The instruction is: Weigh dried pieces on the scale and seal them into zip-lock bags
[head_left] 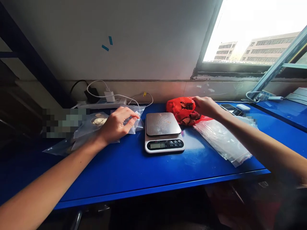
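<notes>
My left hand [121, 123] is left of the scale, thumb and forefinger pinched at a clear plastic bag [139, 112]; the other fingers curl. Across from it, my right hand [205, 106] grips the edge of a red plastic bag [173, 103]. Dark reddish-brown dried pieces [188, 119] show in that bag's opening. Between the hands stands a white kitchen scale [165, 147] with a bare metal plate [163, 124] and a display reading 0.0. Under my right forearm lies a stack of clear zip bags [223, 140].
Filled clear bags with pale pieces [98, 121] lie left on the blue table [134, 179]. Behind them is a power strip [117, 101] with a charger [109, 95] and white cables. A phone [231, 109] and a white case [243, 107] lie back right, near a slanted metal frame [278, 65].
</notes>
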The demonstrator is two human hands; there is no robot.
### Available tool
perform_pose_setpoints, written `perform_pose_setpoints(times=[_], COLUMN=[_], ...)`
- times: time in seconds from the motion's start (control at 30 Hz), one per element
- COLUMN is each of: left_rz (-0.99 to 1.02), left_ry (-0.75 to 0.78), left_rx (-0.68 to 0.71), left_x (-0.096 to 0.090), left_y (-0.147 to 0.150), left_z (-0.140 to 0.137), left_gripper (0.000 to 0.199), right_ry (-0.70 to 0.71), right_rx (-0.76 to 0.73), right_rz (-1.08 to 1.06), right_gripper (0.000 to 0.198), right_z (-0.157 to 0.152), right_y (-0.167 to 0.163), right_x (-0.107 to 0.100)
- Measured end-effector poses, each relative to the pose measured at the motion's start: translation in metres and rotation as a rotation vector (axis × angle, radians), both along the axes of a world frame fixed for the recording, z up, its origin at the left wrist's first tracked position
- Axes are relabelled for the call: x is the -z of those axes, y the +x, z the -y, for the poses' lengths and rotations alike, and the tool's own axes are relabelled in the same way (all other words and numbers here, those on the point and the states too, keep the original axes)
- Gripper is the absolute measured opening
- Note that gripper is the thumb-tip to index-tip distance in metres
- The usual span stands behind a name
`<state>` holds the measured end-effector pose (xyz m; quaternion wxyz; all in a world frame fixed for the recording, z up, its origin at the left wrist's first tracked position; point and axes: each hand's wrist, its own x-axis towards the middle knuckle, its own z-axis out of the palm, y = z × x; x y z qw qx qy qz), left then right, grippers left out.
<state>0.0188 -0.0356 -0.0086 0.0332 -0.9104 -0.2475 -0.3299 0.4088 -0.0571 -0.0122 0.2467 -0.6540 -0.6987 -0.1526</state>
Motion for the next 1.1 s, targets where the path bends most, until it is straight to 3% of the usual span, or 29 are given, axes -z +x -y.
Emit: perform_pose_setpoints(times=[0.1, 0.23, 0.3, 0.5, 0.7, 0.87, 1.1], left_rz=[-0.039, -0.124, -0.140, -0.108, -0.091, -0.099, -0.157], left_ry=[0.003, 0.018, 0.015, -0.025, -0.073, -0.107, -0.149], left_rx=[-0.016, -0.011, -0.007, -0.025, -0.040, -0.014, 0.031], left_x=[0.002, 0.004, 0.006, 0.009, 0.011, 0.011, 0.012], left_y=[-0.003, 0.000, 0.001, -0.001, 0.000, 0.006, 0.009], left_z=[0.001, 0.000, -0.002, -0.004, 0.002, 0.010, 0.016], left_gripper=[0.020, 0.022, 0.024, 0.024, 0.024, 0.024, 0.023], right_ry=[0.001, 0.143, 0.205, 0.317, 0.027, -0.098, 0.018], right_rx=[0.109, 0.362, 0.370, 0.046, -0.245, -0.313, -0.428], right_rz=[0.023, -0.033, -0.107, -0.246, -0.249, -0.108, 0.023], right_gripper=[0.018, 0.028, 0.026, 0.020, 0.008, 0.014, 0.038], right_z=[0.018, 0.043, 0.051, 0.058, 0.049, 0.038, 0.047], right_y=[0.020, 0.037, 0.032, -0.045, -0.116, -0.124, -0.117], right_x=[-0.009, -0.020, -0.026, -0.037, -0.014, 0.003, 0.001])
